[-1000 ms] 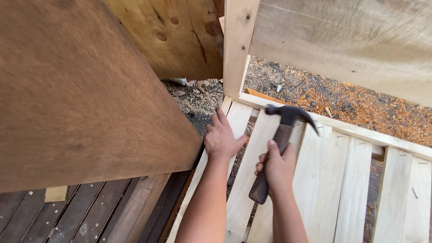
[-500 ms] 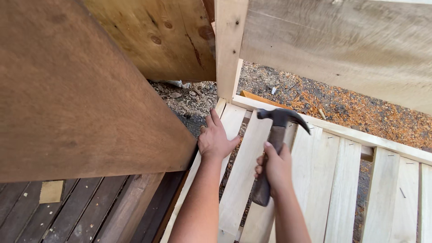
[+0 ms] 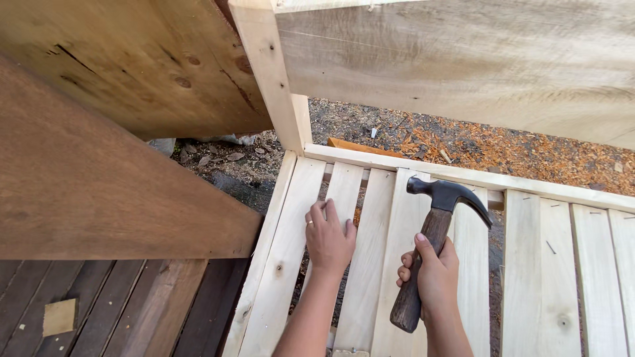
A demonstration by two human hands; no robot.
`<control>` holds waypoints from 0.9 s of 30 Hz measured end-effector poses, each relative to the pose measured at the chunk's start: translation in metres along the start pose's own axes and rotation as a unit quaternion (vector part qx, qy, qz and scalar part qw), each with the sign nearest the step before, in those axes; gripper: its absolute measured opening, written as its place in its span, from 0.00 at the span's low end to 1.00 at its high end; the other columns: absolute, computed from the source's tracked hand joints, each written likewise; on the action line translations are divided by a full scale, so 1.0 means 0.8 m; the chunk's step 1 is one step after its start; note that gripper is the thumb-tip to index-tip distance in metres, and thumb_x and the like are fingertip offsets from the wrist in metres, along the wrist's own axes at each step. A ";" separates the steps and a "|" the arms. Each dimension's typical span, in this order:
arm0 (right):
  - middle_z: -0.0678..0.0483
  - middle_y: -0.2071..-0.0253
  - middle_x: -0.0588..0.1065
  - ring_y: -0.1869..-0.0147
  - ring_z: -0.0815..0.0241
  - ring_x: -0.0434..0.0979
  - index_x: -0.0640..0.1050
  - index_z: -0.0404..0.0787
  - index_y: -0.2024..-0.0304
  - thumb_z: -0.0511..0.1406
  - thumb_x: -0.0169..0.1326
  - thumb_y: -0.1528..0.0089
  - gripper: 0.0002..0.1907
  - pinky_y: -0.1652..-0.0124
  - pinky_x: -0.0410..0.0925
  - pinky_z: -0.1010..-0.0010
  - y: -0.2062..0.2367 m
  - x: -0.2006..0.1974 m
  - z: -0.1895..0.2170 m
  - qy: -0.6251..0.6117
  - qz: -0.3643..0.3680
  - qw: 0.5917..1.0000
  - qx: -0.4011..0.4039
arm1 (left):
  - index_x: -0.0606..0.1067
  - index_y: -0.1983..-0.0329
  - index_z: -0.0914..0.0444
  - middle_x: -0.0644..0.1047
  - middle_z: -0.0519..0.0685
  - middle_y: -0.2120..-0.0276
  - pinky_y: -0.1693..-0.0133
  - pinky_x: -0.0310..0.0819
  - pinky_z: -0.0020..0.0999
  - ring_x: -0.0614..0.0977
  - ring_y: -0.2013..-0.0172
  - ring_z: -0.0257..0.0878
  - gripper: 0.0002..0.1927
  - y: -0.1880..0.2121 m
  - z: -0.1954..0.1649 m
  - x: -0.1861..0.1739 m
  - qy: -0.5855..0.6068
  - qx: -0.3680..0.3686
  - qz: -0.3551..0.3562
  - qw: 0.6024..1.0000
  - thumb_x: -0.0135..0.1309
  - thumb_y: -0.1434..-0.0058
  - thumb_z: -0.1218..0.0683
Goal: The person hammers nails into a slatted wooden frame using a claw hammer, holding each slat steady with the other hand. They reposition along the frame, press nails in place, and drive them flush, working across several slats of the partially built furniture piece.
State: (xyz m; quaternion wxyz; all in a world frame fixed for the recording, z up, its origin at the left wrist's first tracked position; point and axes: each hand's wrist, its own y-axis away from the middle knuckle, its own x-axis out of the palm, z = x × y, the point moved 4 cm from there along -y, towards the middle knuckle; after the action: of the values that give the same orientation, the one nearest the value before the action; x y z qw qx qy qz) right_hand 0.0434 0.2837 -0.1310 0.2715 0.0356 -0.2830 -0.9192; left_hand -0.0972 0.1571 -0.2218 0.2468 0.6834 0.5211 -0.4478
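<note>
Outdoors, over a pale slatted wood frame (image 3: 390, 244) lying flat, with thin gaps between the slats.

Left hand (image 3: 329, 239) resting palm down on one slat, near the top rail of the frame. Fingers (image 3: 316, 213) spread a little apart and flat on the wood, holding nothing. A thin ring on one of them.

Right hand (image 3: 433, 274) just right of the left hand, over the same frame. Fingers wrapped tight round the dark wooden handle of a claw hammer (image 3: 436, 231), thumb up along the handle. Black metal head of the hammer up near the top rail, claw curving to the right, handle end sticking out below the hand.

Upright pale post (image 3: 274, 79) at the top left corner of the frame. Wide pale board (image 3: 463, 59) running right from the post, above the frame. Big brown plank (image 3: 99, 178) to the left of the frame, with a knotty board (image 3: 152, 59) behind it.

Dark wooden deck floor (image 3: 119, 311) under the brown plank, left of the frame, with a small square bit of wood (image 3: 59, 316) lying on it. Past the top rail, dirt ground (image 3: 463, 142) with orange wood chips, grey stones and dry leaves.
</note>
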 end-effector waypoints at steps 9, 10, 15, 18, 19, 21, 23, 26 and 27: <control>0.50 0.79 0.68 0.83 0.59 0.66 0.65 0.38 0.56 0.27 0.49 0.40 0.11 0.82 0.64 0.63 0.007 0.021 -0.026 0.073 0.075 0.994 0.030 | 0.73 0.47 0.65 0.78 0.56 0.49 0.50 0.79 0.44 0.82 0.50 0.50 0.42 -0.058 -0.043 -0.096 0.026 -0.170 0.185 0.968 0.70 0.62 0.40; 0.51 0.79 0.68 0.83 0.60 0.66 0.65 0.39 0.57 0.27 0.50 0.40 0.11 0.82 0.63 0.64 0.001 0.032 -0.027 0.077 0.095 0.992 0.028 | 0.73 0.48 0.64 0.78 0.56 0.51 0.51 0.79 0.44 0.82 0.51 0.50 0.41 -0.059 -0.049 -0.111 0.029 -0.168 0.175 0.970 0.71 0.62 0.40; 0.53 0.79 0.68 0.83 0.62 0.66 0.65 0.37 0.60 0.33 0.50 0.34 0.08 0.82 0.64 0.66 -0.053 0.073 -0.047 0.075 0.137 0.988 -0.008 | 0.74 0.54 0.64 0.80 0.56 0.55 0.53 0.80 0.45 0.84 0.55 0.51 0.38 -0.054 -0.069 -0.159 0.043 -0.138 0.146 0.979 0.71 0.64 0.39; 0.50 0.76 0.68 0.80 0.59 0.66 0.66 0.37 0.54 0.41 0.46 0.30 0.13 0.80 0.65 0.64 -0.082 0.086 -0.079 -0.009 0.103 0.994 -0.020 | 0.75 0.56 0.65 0.79 0.57 0.57 0.54 0.79 0.47 0.83 0.56 0.52 0.40 -0.053 -0.070 -0.172 0.068 -0.119 0.120 0.983 0.72 0.66 0.36; 0.51 0.70 0.72 0.73 0.62 0.71 0.68 0.35 0.52 0.40 0.46 0.31 0.13 0.74 0.68 0.66 -0.087 0.100 -0.092 -0.011 0.111 0.993 -0.041 | 0.75 0.56 0.65 0.79 0.57 0.57 0.54 0.79 0.46 0.83 0.56 0.52 0.39 -0.054 -0.069 -0.173 0.069 -0.115 0.124 0.983 0.71 0.65 0.37; 0.53 0.58 0.79 0.60 0.67 0.79 0.72 0.33 0.47 0.38 0.46 0.32 0.17 0.64 0.75 0.70 -0.096 0.127 -0.110 -0.016 0.130 0.988 -0.082 | 0.74 0.56 0.65 0.79 0.58 0.57 0.55 0.80 0.45 0.83 0.57 0.53 0.37 -0.055 -0.068 -0.174 0.072 -0.109 0.130 0.983 0.69 0.63 0.39; 0.52 0.54 0.77 0.56 0.63 0.78 0.70 0.36 0.43 0.38 0.47 0.33 0.19 0.61 0.74 0.67 -0.097 0.134 -0.126 -0.032 0.165 0.985 -0.047 | 0.74 0.57 0.65 0.78 0.57 0.57 0.55 0.80 0.46 0.83 0.58 0.53 0.36 -0.055 -0.068 -0.173 0.091 -0.107 0.121 0.983 0.69 0.64 0.40; 0.49 0.52 0.76 0.55 0.58 0.78 0.70 0.37 0.42 0.38 0.47 0.34 0.19 0.61 0.73 0.63 -0.096 0.124 -0.136 -0.050 0.144 0.988 -0.023 | 0.73 0.57 0.65 0.78 0.57 0.57 0.56 0.80 0.45 0.83 0.58 0.53 0.35 -0.057 -0.068 -0.172 0.107 -0.102 0.117 0.982 0.69 0.64 0.41; 0.48 0.52 0.77 0.56 0.56 0.79 0.70 0.36 0.43 0.38 0.47 0.34 0.19 0.62 0.73 0.62 -0.095 0.122 -0.138 -0.057 0.124 0.990 -0.017 | 0.73 0.57 0.65 0.78 0.57 0.57 0.56 0.80 0.45 0.84 0.59 0.53 0.35 -0.057 -0.067 -0.171 0.108 -0.101 0.120 0.982 0.68 0.63 0.41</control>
State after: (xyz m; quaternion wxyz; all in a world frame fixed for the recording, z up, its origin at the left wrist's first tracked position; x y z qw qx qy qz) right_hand -0.0515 0.2307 -0.2561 0.3675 -0.0572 -0.2844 -0.8836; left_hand -0.1283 0.1482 -0.0711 0.3088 0.7566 0.5017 -0.2836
